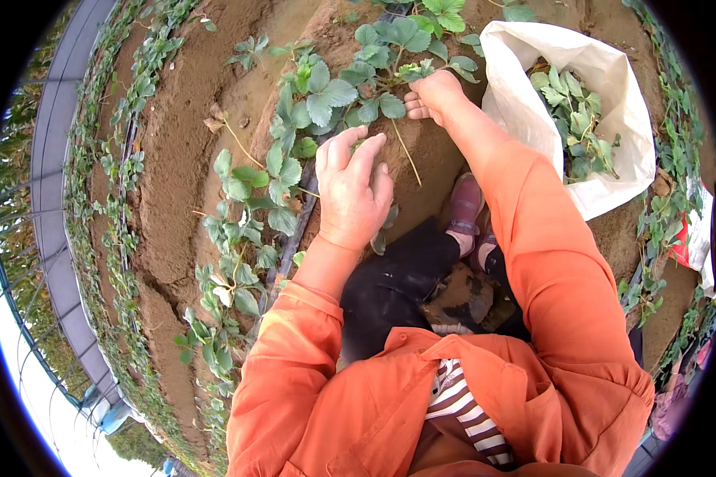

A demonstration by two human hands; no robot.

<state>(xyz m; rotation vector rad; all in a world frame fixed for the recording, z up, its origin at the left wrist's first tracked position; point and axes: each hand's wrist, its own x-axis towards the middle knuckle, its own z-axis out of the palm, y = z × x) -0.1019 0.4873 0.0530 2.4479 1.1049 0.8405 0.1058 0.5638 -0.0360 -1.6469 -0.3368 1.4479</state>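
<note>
A row of strawberry plants (326, 99) with toothed green leaves runs before me. My right hand (433, 97) reaches to the plants' right side, beside a bright green leaf (414, 71). Its fingers are curled together, and what they pinch, if anything, is hidden. My left hand (354, 187) hovers close to the leaves at the row's near side, fingers apart and slightly bent, nothing in them. To the right of my right forearm a white sack (509, 75) stands with its mouth wide; picked leaves and stems (573, 115) lie inside.
A dry stalk (407, 151) lies on the soil below my right hand. More plant rows (123, 215) stretch along the left, with a bare soil furrow (171, 159) between. Another row (676, 103) edges the right side. My shoes (465, 207) stand between the row and the sack.
</note>
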